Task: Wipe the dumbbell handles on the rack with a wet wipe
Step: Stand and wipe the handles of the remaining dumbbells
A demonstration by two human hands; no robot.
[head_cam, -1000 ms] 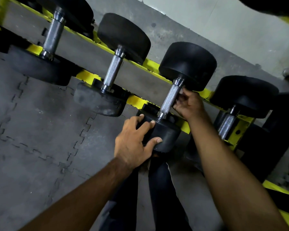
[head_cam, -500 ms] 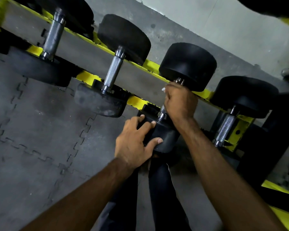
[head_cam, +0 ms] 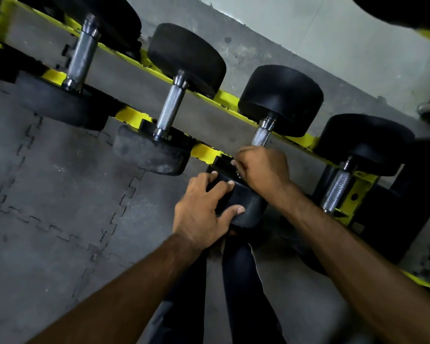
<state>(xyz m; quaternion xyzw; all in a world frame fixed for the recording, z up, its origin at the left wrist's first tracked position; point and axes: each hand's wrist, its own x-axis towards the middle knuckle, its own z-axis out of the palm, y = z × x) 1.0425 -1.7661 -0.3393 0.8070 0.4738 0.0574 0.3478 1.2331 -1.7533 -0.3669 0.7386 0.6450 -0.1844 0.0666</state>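
Head view: looking down on a yellow dumbbell rack (head_cam: 224, 98), dumbbells lined up in a row.
Right hand (head_cam: 262, 170): fist wrapped tight round the low end of the third dumbbell handle (head_cam: 261, 136), knuckles up.
Handle spot: just right of centre, with bare knurled steel poking out of the fist toward 1 o'clock, into the far head (head_cam: 281, 100).
Left hand (head_cam: 201, 209): at 7 o'clock from the right one, fingers spread and curled over the near head (head_cam: 246, 202), thumb hooked on its edge.
Wet wipe: can't make it out, the fist covers that bit.
Neighbours: one dumbbell (head_cam: 170, 110) at 10 o'clock, another (head_cam: 336, 189) at 3 o'clock.
Floor: grey puzzle mats (head_cam: 60, 194) at 8 o'clock.
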